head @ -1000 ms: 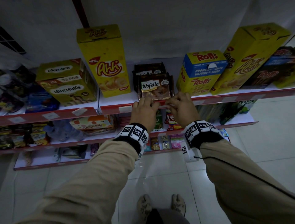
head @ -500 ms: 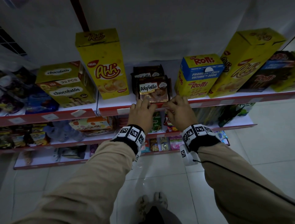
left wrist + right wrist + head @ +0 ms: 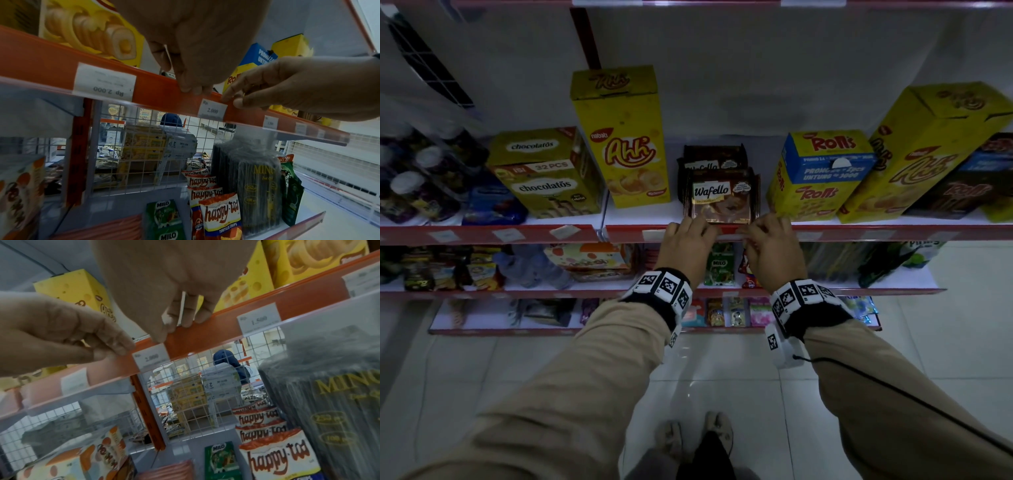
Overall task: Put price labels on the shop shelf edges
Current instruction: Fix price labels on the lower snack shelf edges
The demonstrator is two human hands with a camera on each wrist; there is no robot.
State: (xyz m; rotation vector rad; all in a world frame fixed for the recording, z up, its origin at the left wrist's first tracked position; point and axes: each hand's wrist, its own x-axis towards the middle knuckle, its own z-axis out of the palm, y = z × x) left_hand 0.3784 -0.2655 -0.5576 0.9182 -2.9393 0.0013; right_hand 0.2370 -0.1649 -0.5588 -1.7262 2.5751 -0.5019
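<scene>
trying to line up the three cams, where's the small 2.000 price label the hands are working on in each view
Head: not visible; the spot on the red shelf edge between the two hands is hidden.
Left wrist: 2.000 label right of centre, beside the right hand.
Right wrist: the label left of centre, under the right hand's thumb.
Shared landmark: the Milo pack below.

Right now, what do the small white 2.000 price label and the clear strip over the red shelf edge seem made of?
Small white 2.000 price label: apparently matte paper with printed digits. Clear strip over the red shelf edge: probably glossy transparent plastic, since red shows through and its lip catches light.
</scene>
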